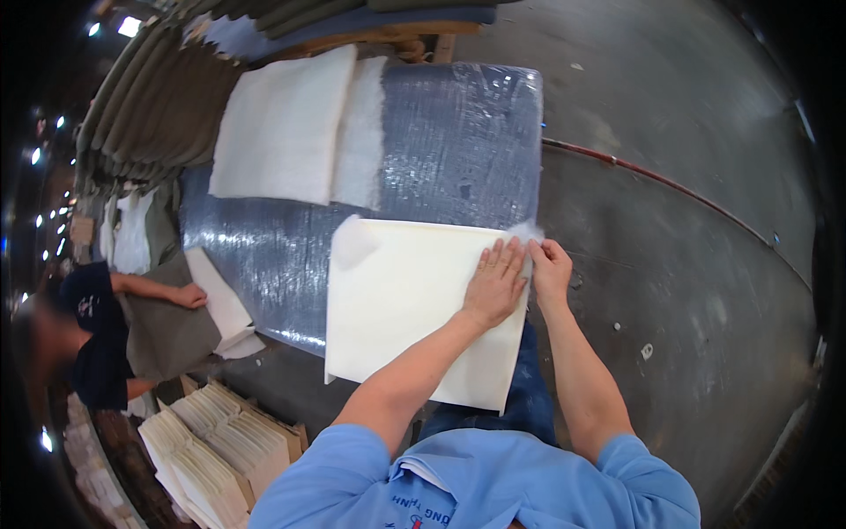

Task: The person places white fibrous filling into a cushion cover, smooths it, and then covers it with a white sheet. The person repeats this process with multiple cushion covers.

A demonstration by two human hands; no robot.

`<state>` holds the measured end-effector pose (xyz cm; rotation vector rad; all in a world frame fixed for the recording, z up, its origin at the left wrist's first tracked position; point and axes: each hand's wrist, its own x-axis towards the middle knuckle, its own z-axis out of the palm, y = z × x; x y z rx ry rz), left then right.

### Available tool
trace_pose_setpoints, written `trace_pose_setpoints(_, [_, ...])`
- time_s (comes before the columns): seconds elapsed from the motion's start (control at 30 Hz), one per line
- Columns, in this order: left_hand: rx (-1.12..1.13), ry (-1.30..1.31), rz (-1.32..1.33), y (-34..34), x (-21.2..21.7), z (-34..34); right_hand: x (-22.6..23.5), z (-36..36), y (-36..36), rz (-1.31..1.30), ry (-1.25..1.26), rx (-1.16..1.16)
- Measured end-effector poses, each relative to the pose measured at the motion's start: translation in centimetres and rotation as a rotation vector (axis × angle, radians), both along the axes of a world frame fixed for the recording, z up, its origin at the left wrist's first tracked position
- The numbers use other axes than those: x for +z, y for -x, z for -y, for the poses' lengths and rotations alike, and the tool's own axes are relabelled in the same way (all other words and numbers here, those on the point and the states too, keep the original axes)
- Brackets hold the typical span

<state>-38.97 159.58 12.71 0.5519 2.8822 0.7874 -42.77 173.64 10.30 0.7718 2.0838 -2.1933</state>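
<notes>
A cream foam cushion slab (405, 304) lies over the near edge of a film-wrapped blue-grey table (458, 132), its near end close to my body. My left hand (497, 284) rests flat on the slab by its far right corner, fingers stretched out. At that same corner my right hand (552, 271) is closed in a pinch on a tuft of white wadding (528, 233), which is partly hidden by my fingers. Another piece of wadding (354, 244) covers the slab's far left corner.
White batting sheets (282, 128) lie on the table's far left part. Grey-green fabric covers (159, 106) are stacked beyond. At left a co-worker (97, 331) handles a grey cover around white foam. Cream foam slabs (211, 450) stand lower left; a red hose (652, 176) crosses the floor.
</notes>
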Motion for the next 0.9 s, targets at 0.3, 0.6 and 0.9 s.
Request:
trace_pose_setpoints(0.3, [-0.092,0.014,0.098,0.2,0.3,1.2,-2.0,0.7,0.9,-0.096,0.061,0.157])
trace_pose_setpoints(0.6, [-0.052,0.037,0.139,-4.0,2.3,3.8,-3.0,0.7,0.2,-0.172,-0.146,0.169])
trace_pose_setpoints(0.9, [-0.056,0.045,0.024,-3.6,1.0,4.9,-4.1,0.5,0.7,-0.059,0.068,0.094])
